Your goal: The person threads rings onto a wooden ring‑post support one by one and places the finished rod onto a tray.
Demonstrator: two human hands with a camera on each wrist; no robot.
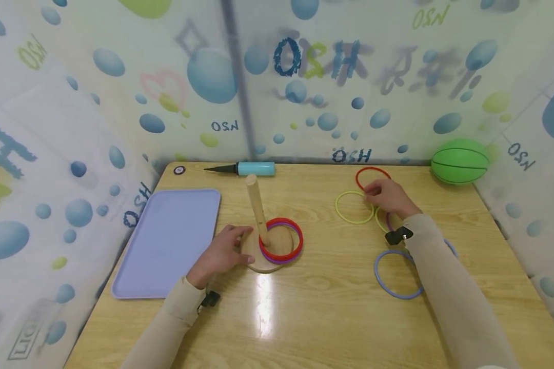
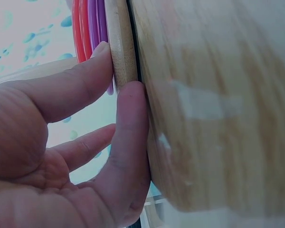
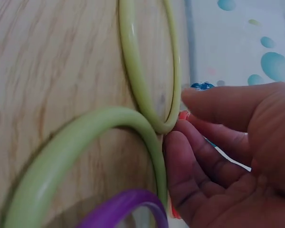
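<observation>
My left hand [image 1: 222,249] holds the round base of a wooden peg stand [image 1: 254,202] at its left edge. In the left wrist view, one fingertip lies on top of the base [image 2: 121,42] and another presses its side. Red rings [image 1: 301,241] and purple rings [image 1: 283,263] are stacked around the peg. At the right, my right hand [image 1: 390,197] pinches the edge of a yellow ring [image 1: 337,207] between thumb and fingers, close over the table. A second yellow-green ring [image 3: 61,147] and a purple ring [image 3: 118,206] lie beside it, partly under the hand and wrist.
A red ring [image 1: 357,177] lies behind the right hand, a blue ring [image 1: 376,277] in front; another blue ring [image 1: 451,248] is partly under the sleeve. A lilac tray [image 1: 171,241] sits left, a hand pump [image 1: 256,168] and green ball [image 1: 460,161] along the back edge.
</observation>
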